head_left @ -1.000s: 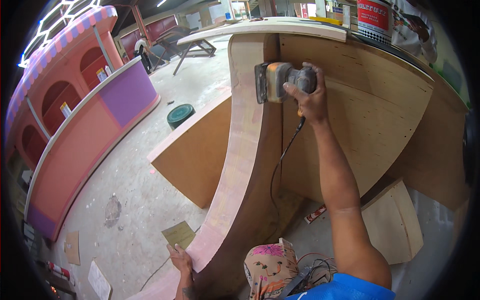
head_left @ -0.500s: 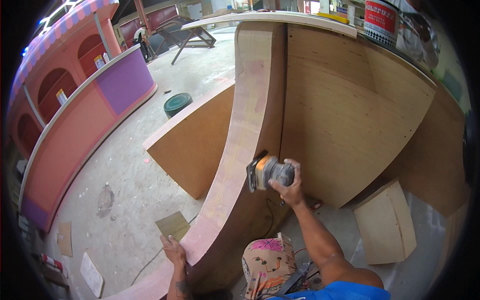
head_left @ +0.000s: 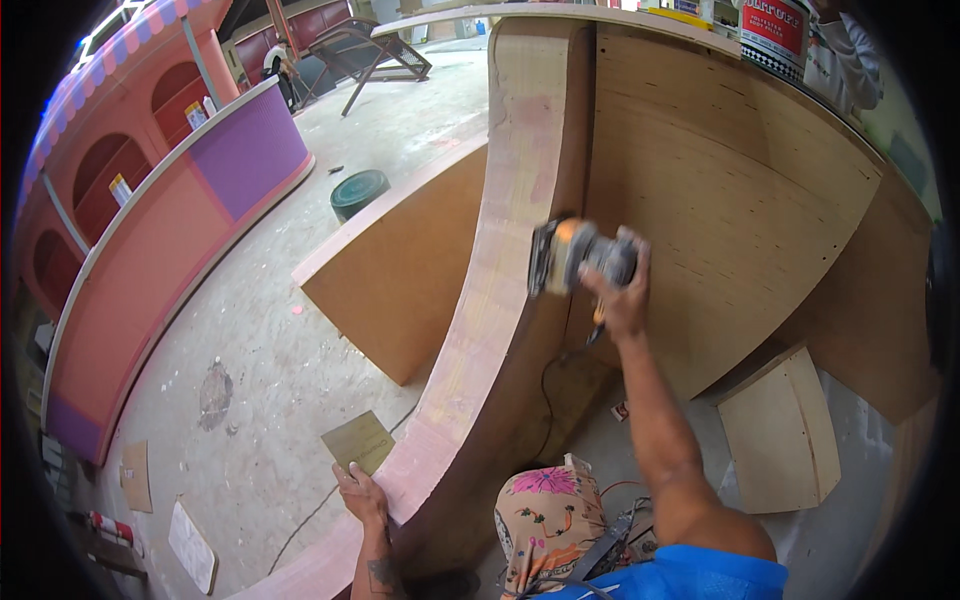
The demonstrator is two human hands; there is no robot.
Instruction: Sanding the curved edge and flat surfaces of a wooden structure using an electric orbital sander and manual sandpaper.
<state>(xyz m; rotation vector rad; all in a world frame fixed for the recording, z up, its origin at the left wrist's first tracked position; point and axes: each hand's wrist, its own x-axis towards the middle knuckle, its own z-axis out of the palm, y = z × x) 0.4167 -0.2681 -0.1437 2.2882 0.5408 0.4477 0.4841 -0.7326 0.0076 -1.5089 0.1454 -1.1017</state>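
Note:
My right hand (head_left: 622, 290) grips a grey-and-orange power sander (head_left: 580, 258). The sander is turned sideways, its flat black pad toward the right edge of a tall curved wooden strip (head_left: 515, 200) with a pale pink, patchy surface; whether the pad touches it I cannot tell. A dark cord hangs from the tool. Lower left, my left hand (head_left: 362, 495) is beside the lower part of the strip, its fingers on a thin olive-brown square sheet (head_left: 358, 442), possibly sandpaper. How firmly the fingers close on it is partly hidden.
Curved plywood panels (head_left: 720, 200) stand right of the strip, and a lower panel (head_left: 400, 270) left of it. A wooden piece (head_left: 780, 430) lies lower right. A green drum (head_left: 358, 193) and a pink-and-purple counter (head_left: 170, 250) stand left. A tin (head_left: 772, 35) sits top right.
My right hand has carried the sander up along the strip and slightly right. My left hand and the square sheet have shifted slightly together. The whole view has also moved a little.

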